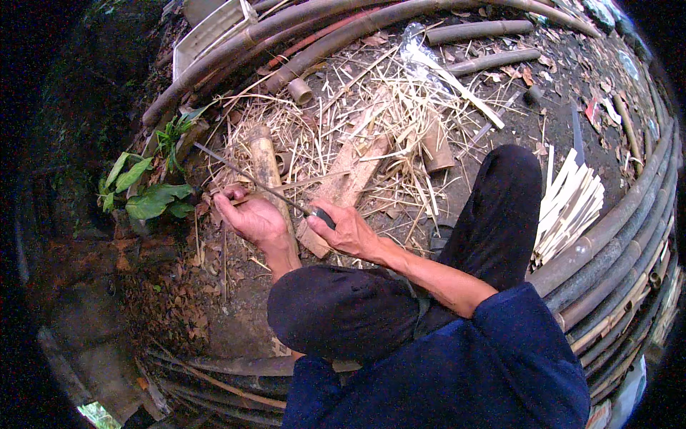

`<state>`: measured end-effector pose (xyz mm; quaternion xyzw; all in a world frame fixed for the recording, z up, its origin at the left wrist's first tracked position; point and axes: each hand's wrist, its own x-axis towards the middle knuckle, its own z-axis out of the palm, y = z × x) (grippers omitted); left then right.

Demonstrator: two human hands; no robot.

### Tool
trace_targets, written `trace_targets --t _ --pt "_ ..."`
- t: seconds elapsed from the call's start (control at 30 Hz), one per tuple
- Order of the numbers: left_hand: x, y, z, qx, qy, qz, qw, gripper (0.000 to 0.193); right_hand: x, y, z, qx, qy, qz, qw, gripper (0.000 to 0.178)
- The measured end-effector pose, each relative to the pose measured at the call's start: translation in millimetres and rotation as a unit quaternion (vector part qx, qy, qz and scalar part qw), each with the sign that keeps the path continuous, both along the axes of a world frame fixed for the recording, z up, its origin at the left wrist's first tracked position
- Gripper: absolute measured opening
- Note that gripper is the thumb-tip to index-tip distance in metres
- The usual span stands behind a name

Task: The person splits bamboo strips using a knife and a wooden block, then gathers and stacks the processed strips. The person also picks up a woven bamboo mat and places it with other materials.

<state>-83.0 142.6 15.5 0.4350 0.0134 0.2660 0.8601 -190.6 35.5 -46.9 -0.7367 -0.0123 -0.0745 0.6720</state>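
Note:
My right hand (346, 230) is wrapped round the dark handle of a knife (251, 179), whose long, thin blade points to the far left. Palm up, my left hand (256, 217) is just nearer than the blade, fingers curled in. A thin bamboo strip (316, 179) runs from the left hand's fingers, crossing by the blade; the exact grip is partly hidden. Beyond both hands a bamboo piece (266, 163) lies on the ground. Next to it, a flat wooden board (350, 174) slants away under loose shavings.
Pale shavings (389, 107) litter the ground ahead. Cut bamboo strips (569, 204) lie bundled right of my bent knee (493, 207). Long bamboo poles (607, 250) curve round the right side, others (307, 36) across the far side. A leafy plant (153, 196) stands at left.

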Motion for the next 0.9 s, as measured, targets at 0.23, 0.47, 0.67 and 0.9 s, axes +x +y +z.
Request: trace_targets --t 0.23,0.47,0.67,0.9 --pt "-1 4 -6 0.024 -0.022 0.022 0.999 0.029 1 5 -16 -0.089 0.040 0.009 0.995 0.038" --pt "2 4 -7 0.033 -0.034 0.006 0.999 0.028 -4 -26 -99 -0.119 0.232 -0.037 0.965 0.046" --pt "16 10 -10 -0.016 -0.027 0.021 0.999 0.025 -1 -24 -104 -0.066 0.208 -0.034 0.975 0.044" --pt "13 10 -10 0.013 -0.013 0.016 1.000 0.023 -11 -51 -153 -0.139 0.246 -0.096 0.954 0.043"
